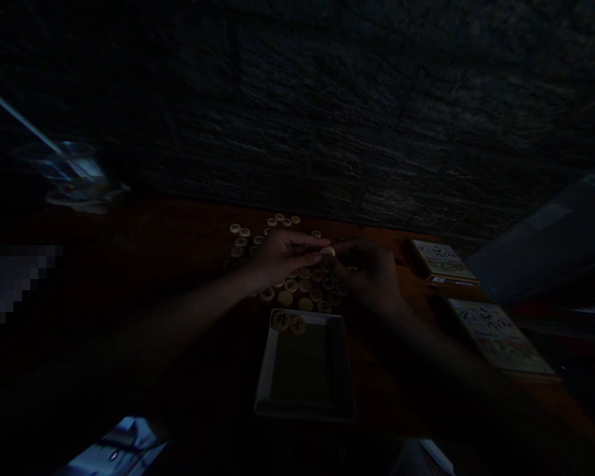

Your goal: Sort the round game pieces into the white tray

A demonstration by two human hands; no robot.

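A round, pale Chinese chess piece [328,252] is pinched between the fingertips of my left hand [282,256] and my right hand [371,271]. Both hands are closed on it, above a spread of similar pieces [305,285] on the table. Some pieces show dark characters, others look plain. Nearer to me lies a shallow open box [348,370] with a light rim. Two pieces sit in its far left corner, one with a black character [280,320] and one with a red character [297,324]. My hands hide part of the spread.
Two printed flat boxes [443,259] lie on the wooden table [168,231] at the right. A clear cup [77,168] with a straw stands at the far left. Behind the table rises a dark stone wall [287,119]. The scene is very dim.
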